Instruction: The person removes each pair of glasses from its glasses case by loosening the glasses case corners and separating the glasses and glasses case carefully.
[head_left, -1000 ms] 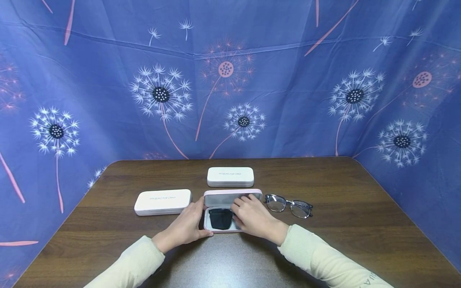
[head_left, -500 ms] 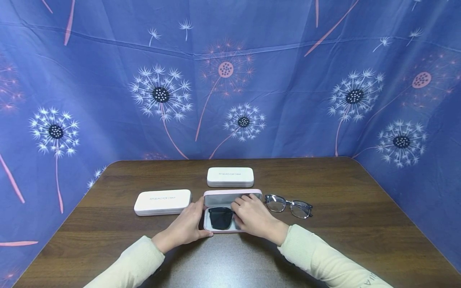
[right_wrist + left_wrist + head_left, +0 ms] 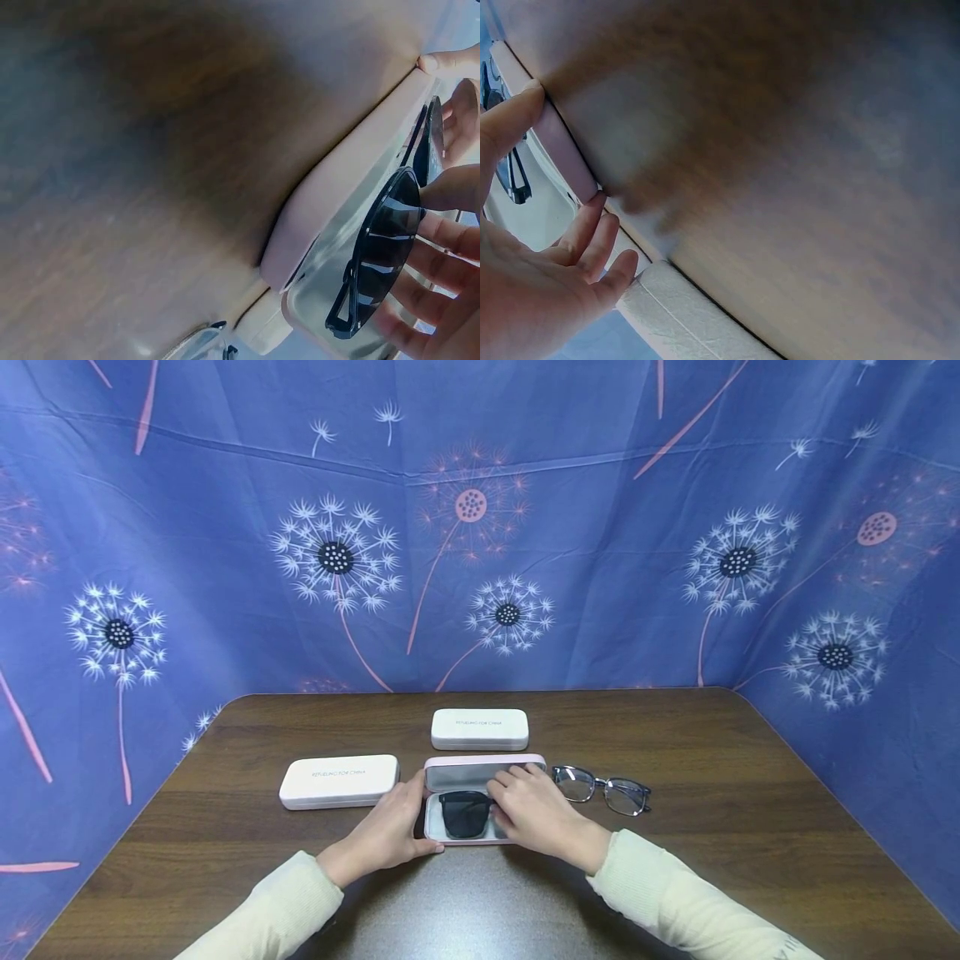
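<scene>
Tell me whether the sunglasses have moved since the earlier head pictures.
Yes, slightly to the right: in the head view, the sunglasses now sit farther from the left end of the open pink case, which has stayed put.

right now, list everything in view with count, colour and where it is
table: 1, brown wood-grain, under everything
dandelion-print cloth: 1, blue with white and pink, hanging behind the table
open glasses case: 1, pink outside, pale grey inside, between the hands
sunglasses: 1 pair, black, at the open glasses case
closed glasses cases: 2, white, one behind the open one, one left of it
clear-lens eyeglasses: 1 pair, dark-framed, on the table at right
sleeves: 2, pale green to cream, on the forearms
left hand: 1, bare, holding the open glasses case's left end
right hand: 1, bare, pinching the sunglasses
</scene>
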`<action>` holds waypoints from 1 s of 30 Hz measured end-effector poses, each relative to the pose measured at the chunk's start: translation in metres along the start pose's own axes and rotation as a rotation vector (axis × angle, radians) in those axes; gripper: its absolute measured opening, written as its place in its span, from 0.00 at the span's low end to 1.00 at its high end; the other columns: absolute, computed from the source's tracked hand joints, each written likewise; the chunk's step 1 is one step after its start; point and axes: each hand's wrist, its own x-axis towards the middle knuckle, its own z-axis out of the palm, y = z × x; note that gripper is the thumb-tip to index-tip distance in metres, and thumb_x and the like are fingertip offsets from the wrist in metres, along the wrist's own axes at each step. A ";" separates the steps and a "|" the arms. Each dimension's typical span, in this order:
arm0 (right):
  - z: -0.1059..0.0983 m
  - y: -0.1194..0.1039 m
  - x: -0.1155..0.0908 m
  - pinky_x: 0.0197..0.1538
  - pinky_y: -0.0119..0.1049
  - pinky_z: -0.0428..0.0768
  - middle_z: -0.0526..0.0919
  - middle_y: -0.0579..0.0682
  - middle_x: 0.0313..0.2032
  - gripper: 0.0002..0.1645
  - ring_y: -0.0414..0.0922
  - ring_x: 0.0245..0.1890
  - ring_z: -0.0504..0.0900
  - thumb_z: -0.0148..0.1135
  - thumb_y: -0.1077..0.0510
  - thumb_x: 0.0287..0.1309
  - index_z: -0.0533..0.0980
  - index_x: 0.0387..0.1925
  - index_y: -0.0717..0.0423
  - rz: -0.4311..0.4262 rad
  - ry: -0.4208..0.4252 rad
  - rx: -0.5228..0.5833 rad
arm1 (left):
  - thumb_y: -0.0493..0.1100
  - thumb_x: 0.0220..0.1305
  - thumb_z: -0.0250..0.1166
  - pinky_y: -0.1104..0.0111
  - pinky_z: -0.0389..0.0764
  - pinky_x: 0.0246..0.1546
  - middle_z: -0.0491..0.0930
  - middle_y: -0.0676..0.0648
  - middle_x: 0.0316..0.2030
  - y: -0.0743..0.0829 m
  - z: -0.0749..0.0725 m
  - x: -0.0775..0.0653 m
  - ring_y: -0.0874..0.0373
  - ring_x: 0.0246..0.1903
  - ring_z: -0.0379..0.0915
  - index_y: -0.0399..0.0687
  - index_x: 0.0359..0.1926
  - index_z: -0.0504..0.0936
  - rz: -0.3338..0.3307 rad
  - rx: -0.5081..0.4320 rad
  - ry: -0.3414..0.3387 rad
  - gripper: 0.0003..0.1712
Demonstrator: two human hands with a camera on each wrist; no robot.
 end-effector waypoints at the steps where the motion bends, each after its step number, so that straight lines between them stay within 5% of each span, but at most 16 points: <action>1: -0.001 0.000 -0.001 0.33 0.35 0.70 0.77 0.42 0.25 0.05 0.42 0.28 0.75 0.62 0.54 0.46 0.74 0.26 0.49 0.000 0.004 -0.003 | 0.51 0.37 0.77 0.53 0.70 0.52 0.77 0.42 0.45 0.000 0.000 0.000 0.50 0.45 0.70 0.26 0.63 0.55 0.001 -0.001 0.000 0.58; 30: -0.011 0.030 -0.040 0.33 0.39 0.71 0.77 0.43 0.23 0.06 0.43 0.27 0.76 0.62 0.59 0.40 0.73 0.24 0.51 0.102 0.013 0.022 | 0.51 0.37 0.77 0.53 0.70 0.52 0.76 0.41 0.46 0.000 0.001 0.000 0.50 0.47 0.71 0.27 0.63 0.54 0.000 0.012 -0.002 0.59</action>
